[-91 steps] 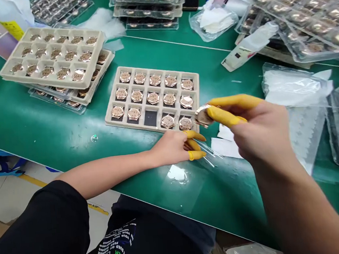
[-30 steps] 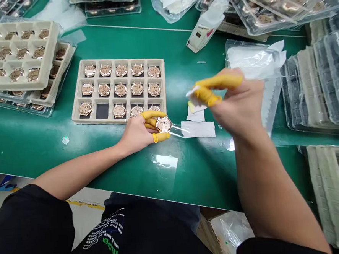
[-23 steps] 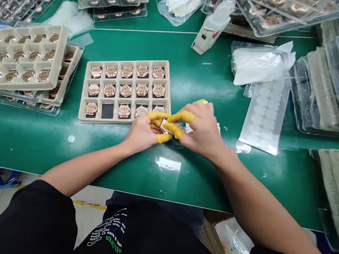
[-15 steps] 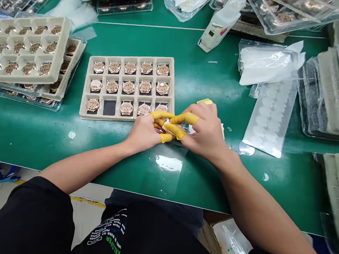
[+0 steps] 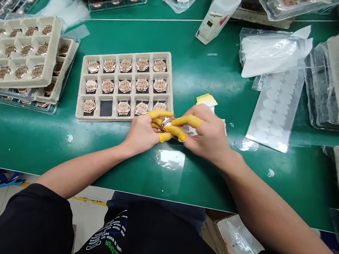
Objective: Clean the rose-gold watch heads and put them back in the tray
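Observation:
My left hand [image 5: 142,131], with yellow finger cots, grips a rose-gold watch case [image 5: 165,122] near the front of the tray. My right hand [image 5: 202,130], also in yellow finger cots, is closed, its thumb and index finger pinched against the case. A bit of white shows at those fingertips; I cannot make out what it is. Just behind both hands lies a beige compartment tray [image 5: 81,88] of similar watch cases, back sides up. One front-row compartment [image 5: 106,108] has no case, only a dark pad.
Stacked trays of watch cases [image 5: 53,59] stand at left. A white bottle-like container [image 5: 218,18] lies at the back. To the right are a bagged white stack [image 5: 272,55], a sheet of round stickers [image 5: 274,113] and clear trays [image 5: 327,83]. Clear film [image 5: 167,177] lies in front of my hands.
The view has shifted slightly. Between my hands the watch case has turned, so its shiny rim shows more. Both hands keep nearly the same place and grip.

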Motion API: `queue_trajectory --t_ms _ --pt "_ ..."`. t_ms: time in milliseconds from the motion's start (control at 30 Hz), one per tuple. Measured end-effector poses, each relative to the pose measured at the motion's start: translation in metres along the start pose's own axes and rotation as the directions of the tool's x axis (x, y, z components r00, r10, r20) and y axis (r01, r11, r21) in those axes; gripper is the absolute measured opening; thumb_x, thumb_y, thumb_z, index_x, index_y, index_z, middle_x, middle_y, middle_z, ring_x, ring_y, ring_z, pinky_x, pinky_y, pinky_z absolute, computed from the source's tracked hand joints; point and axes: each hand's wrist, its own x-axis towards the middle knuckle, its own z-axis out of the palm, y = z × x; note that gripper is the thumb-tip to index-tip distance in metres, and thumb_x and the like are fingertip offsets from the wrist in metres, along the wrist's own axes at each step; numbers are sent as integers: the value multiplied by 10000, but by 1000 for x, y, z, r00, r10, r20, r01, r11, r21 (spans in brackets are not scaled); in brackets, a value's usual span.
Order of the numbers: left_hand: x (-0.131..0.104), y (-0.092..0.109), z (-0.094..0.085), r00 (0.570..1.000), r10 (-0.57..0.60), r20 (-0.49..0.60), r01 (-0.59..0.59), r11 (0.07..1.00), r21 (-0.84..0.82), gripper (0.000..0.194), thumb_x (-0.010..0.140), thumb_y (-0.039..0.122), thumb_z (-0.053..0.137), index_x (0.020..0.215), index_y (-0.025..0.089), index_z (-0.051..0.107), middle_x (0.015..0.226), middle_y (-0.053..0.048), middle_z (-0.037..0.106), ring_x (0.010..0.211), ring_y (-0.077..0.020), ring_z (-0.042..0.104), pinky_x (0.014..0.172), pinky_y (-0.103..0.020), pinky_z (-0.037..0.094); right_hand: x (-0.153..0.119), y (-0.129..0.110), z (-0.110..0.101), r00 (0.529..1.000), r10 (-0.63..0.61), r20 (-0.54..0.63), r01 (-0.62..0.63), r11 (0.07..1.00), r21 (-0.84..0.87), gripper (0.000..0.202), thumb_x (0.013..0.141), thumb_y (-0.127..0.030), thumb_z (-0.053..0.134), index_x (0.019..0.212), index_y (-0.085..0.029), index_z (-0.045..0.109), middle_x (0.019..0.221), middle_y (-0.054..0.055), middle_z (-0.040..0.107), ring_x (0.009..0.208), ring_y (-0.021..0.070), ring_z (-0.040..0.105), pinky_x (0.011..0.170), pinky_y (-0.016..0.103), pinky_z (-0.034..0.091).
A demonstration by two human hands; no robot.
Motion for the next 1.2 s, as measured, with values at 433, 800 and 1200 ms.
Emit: queue_trajectory --t_ms 433,800,1200 --pt "0 0 -1 1000 -20 -12 20 1000 -4 604 616 101 876 1200 149 729 902 -33 790 785 -143 770 738 -230 652 1 -8 1 991 130 4 -130 989 69 171 934 -358 727 832 -225 697 754 28 601 697 170 527 652 345 391" --pt "-7 -4 -3 930 366 20 -359 898 253 504 728 232 886 1214 181 763 1025 -45 818 869 -148 780 901 -287 683 -4 22 -41 935 345 84 -344 938 -36 268 925 -441 702 1149 -293 713 1144 83 704 1096 301 583 909 468 392" --pt "-6 -6 -6 707 661 251 -700 604 381 402 818 187 834 1210 166 750 1041 -71 824 844 -140 783 800 -231 664 -7 5 -46 928 220 302 -223 974 -23 84 953 -278 644 1021 -269 693 919 14 757 892 210 655 876 412 319"
